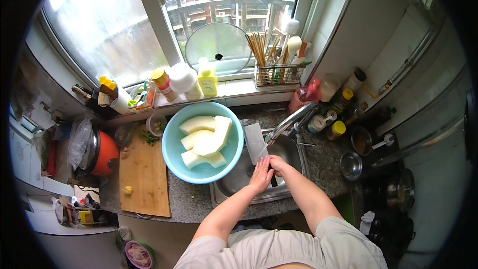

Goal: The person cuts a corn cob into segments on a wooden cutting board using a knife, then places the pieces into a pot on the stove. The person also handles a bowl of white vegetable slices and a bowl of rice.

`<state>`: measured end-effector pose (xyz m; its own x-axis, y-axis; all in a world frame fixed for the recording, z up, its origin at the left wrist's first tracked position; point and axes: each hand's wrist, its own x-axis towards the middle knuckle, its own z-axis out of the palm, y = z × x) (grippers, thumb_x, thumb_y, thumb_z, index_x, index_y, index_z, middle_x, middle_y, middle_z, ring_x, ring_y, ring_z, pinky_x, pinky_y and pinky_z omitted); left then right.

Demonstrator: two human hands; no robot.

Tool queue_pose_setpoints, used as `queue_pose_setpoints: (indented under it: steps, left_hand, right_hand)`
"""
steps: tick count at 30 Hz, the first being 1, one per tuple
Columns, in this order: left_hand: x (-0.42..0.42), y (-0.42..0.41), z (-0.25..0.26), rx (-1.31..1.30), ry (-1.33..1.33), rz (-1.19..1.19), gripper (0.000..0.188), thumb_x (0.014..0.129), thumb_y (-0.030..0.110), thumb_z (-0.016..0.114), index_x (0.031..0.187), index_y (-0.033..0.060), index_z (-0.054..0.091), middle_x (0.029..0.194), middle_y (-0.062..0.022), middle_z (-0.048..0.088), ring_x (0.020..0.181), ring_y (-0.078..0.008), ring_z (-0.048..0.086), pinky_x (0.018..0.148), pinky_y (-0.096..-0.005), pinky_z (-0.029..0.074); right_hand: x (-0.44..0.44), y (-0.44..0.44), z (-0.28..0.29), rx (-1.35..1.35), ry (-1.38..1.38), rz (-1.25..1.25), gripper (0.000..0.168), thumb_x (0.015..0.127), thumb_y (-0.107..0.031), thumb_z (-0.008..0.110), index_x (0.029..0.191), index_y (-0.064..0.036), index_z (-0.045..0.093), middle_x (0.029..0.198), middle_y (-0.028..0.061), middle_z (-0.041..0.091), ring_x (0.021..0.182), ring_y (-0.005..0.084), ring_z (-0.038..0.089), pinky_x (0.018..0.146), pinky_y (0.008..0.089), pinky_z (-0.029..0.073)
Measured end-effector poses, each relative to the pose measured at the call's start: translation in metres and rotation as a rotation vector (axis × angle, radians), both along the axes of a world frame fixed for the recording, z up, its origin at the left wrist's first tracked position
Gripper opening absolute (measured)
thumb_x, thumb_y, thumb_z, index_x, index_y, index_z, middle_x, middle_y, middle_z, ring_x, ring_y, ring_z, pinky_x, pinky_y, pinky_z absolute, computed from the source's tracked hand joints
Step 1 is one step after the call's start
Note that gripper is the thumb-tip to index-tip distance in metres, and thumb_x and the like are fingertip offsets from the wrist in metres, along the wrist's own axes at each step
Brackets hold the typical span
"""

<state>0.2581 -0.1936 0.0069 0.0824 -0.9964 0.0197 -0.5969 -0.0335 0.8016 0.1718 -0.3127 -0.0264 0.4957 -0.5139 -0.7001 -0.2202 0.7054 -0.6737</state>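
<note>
A kitchen cleaver with a broad rectangular blade [256, 142] is tilted over the sink beneath the faucet. My right hand [278, 165] grips it near its dark handle [274, 181], which shows partly below my fingers. My left hand [262, 176] lies flat against the lower end of the blade, fingers extended, thumb near my right hand. A thin stream of water falls from the chrome faucet [283, 121] onto the blade. Just left of the cleaver, a light-blue basin [170, 157] holds several thick pieces of peeled pale melon or gourd [205, 142].
The basin overlaps the left rim of the steel sink [298, 157]. A wooden cutting board [145, 183] lies farther left, near an orange-red pot [102, 153]. Jars and bottles [337, 129] crowd the right counter. A wire utensil basket [278, 74] and a glass lid [218, 46] stand by the window.
</note>
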Motion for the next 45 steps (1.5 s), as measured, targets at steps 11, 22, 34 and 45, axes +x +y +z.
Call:
queue_pose_setpoints:
  steps: [11,22,34,45]
  left_hand:
    - [0.006,-0.065,-0.011,0.126,-0.103,0.298,0.074,0.092,0.045,0.045,0.149,0.0074,0.016,0.156,-0.0112,0.010,0.144,-0.0351,0.001,0.115,-0.0498,0.001]
    - [0.038,-0.026,-0.085,0.056,1.634,1.256,0.032,0.084,-0.002,0.053,0.115,-0.0006,0.044,0.113,-0.0155,0.054,0.099,-0.0295,0.058,0.080,-0.0440,0.053]
    - [0.051,0.021,-0.075,0.025,2.112,1.143,0.013,0.093,0.009,0.054,0.104,0.0017,0.051,0.107,-0.0128,0.061,0.102,-0.0286,0.061,0.089,-0.0438,0.054]
    - [0.009,-0.034,-0.029,0.263,1.890,0.850,0.030,0.099,0.022,0.046,0.124,0.0057,0.046,0.121,-0.0138,0.056,0.109,-0.0329,0.057,0.091,-0.0511,0.051]
  right_hand:
    - [-0.054,0.031,0.058,-0.095,0.073,0.212,0.009,0.092,-0.008,0.050,0.092,-0.003,0.058,0.076,0.0032,0.057,0.064,0.0142,0.054,0.061,0.0294,0.051]
    - [-0.050,0.028,0.098,-1.507,0.537,0.885,0.025,0.080,-0.008,0.059,0.105,-0.010,0.062,0.094,0.0088,0.054,0.085,0.0304,0.058,0.074,0.0411,0.047]
    - [0.022,-0.003,0.104,-1.678,0.670,1.095,0.050,0.081,-0.003,0.051,0.127,-0.022,0.055,0.089,0.0100,0.063,0.090,0.0272,0.061,0.088,0.0400,0.038]
    - [-0.069,0.000,0.115,-1.055,0.729,0.615,0.050,0.074,-0.013,0.060,0.123,-0.004,0.055,0.110,0.0150,0.061,0.104,0.0336,0.056,0.090,0.0442,0.040]
